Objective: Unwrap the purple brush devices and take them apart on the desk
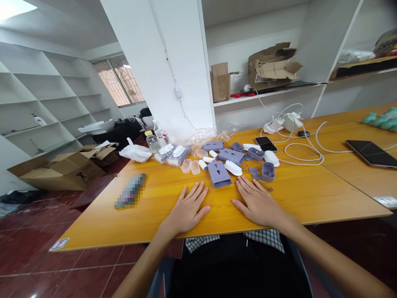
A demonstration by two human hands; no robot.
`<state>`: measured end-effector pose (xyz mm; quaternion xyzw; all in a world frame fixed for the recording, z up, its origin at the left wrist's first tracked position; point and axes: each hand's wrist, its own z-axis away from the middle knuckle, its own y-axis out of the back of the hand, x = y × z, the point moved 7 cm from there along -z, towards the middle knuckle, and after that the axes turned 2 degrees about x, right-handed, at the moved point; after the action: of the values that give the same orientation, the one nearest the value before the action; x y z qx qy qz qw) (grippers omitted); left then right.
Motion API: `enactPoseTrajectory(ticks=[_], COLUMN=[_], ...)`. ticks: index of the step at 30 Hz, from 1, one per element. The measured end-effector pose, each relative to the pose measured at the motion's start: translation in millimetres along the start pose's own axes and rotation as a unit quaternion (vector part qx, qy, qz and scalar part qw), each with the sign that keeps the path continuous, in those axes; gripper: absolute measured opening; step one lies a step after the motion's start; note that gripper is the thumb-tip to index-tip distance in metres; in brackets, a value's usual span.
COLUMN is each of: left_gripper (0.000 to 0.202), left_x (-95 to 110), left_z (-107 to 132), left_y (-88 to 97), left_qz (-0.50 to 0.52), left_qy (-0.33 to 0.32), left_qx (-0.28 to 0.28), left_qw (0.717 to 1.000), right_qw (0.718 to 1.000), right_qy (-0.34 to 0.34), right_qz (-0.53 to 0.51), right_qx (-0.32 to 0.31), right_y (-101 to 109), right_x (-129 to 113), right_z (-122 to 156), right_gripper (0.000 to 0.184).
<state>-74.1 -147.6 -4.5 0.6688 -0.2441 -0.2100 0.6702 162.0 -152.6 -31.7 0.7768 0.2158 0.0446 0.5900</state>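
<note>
Flat on the wooden table [149, 223] lies my left hand [187, 208], fingers spread and holding nothing. My right hand [256, 202] also rests palm down with its fingers apart. Between and beyond them sits a purple plastic housing [218, 174] with cut-out slots. Near my right fingertips are a white ribbed oval part [233, 168], a small purple bracket [254, 173] and a purple cup-like part [268, 171]. A second purple housing [232, 156] is further back. Clear pinkish cups [190, 167] and white cylinders [202, 164] lie beyond my left hand.
Bagged parts [172, 155], bottles [152, 142] and a white plastic bag [135, 151] stand at the back left. A pixelated object [130, 191] lies left. A phone [266, 144], white cables [302, 154] and a tablet [374, 153] are to the right.
</note>
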Motion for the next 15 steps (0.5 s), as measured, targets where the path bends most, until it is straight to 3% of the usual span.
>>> enactPoseTrajectory(ticks=[5, 11, 15], left_gripper=[0.070, 0.065, 0.047], left_x=[-1, -1, -25], left_z=[0, 1, -14], left_y=[1.8, 3.0, 21.8], left_qz=[-0.001, 0.017, 0.055], left_qy=[0.001, -0.008, -0.002], left_qx=[-0.003, 0.033, 0.102], left_qw=[1.000, 0.999, 0.993], right_qw=[1.000, 1.000, 1.000], right_qy=[-0.002, -0.007, -0.008], right_qz=[-0.005, -0.010, -0.006], right_qx=[-0.006, -0.008, -0.008], right_y=[2, 3, 2], right_x=[-1, -2, -1], right_z=[-1, -1, -1], right_gripper=[0.079, 0.079, 0.079])
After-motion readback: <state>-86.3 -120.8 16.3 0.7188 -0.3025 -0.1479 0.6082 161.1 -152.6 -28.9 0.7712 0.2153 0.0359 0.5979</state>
